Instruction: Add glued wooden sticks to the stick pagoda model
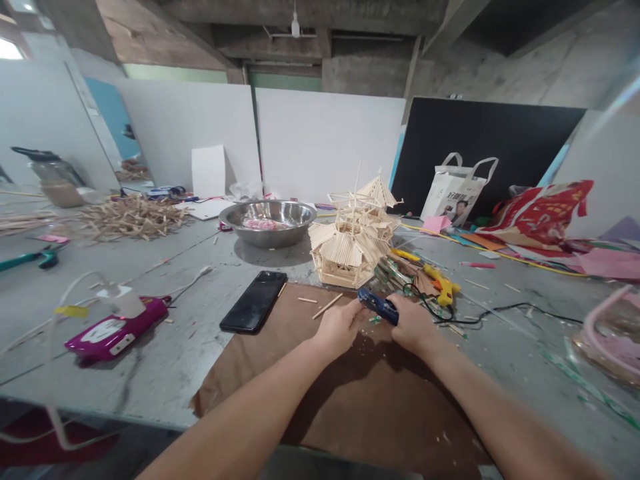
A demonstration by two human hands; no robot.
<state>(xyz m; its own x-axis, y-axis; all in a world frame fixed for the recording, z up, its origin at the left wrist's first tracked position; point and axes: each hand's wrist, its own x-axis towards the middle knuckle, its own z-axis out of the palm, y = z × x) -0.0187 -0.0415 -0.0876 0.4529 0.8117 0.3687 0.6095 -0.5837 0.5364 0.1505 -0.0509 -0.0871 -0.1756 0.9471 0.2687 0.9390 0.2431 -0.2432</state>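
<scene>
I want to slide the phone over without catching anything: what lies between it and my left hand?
Between the phone and your left hand lies brown sheet with a few loose wooden sticks on it, as the head view shows.

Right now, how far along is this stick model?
On the stick model, the lower roof looks done. The right hand holds a blue tool, the left hand at its tip. The open upper framework looks unfinished, and loose sticks lie on the brown sheet, so some building probably remains.
</scene>
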